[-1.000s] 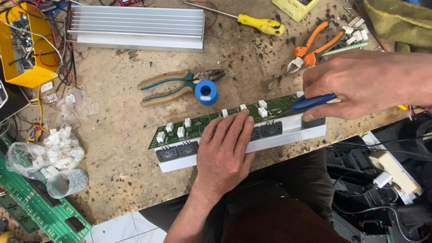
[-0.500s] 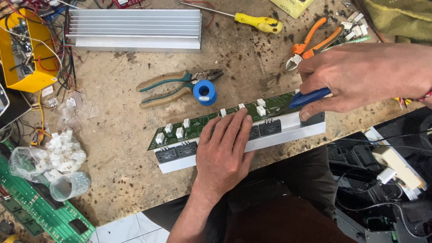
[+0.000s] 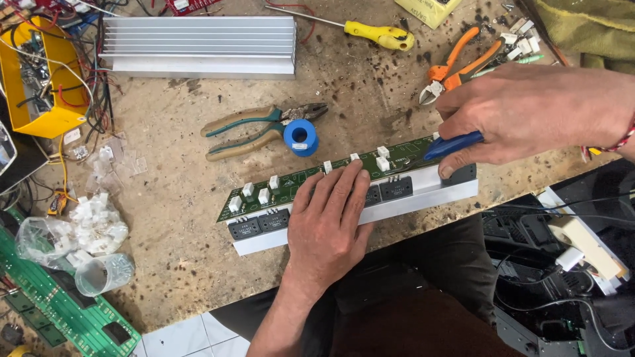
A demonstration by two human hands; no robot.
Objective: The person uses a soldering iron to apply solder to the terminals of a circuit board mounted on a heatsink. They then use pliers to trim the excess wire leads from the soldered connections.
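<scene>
A long green circuit board (image 3: 291, 184) with white connectors and black transistors lies on a white aluminium bar (image 3: 410, 201) near the front edge of the workbench. My left hand (image 3: 327, 221) rests flat on the middle of the board and bar, pressing them down. At the board's right end, my right hand (image 3: 529, 112) grips a blue-handled tool (image 3: 453, 144) whose tip touches the board; the tip itself is hidden by my fingers.
Green-handled pliers (image 3: 254, 129) and a blue tape roll (image 3: 301, 137) lie behind the board. A finned heatsink (image 3: 202, 45), yellow screwdriver (image 3: 380, 34) and orange cutters (image 3: 456, 66) sit farther back. White connectors in a bag (image 3: 79, 228) are at left.
My right hand and the blue-handled tool have shifted slightly left along the board's right end. My left hand stays pressed on the board.
</scene>
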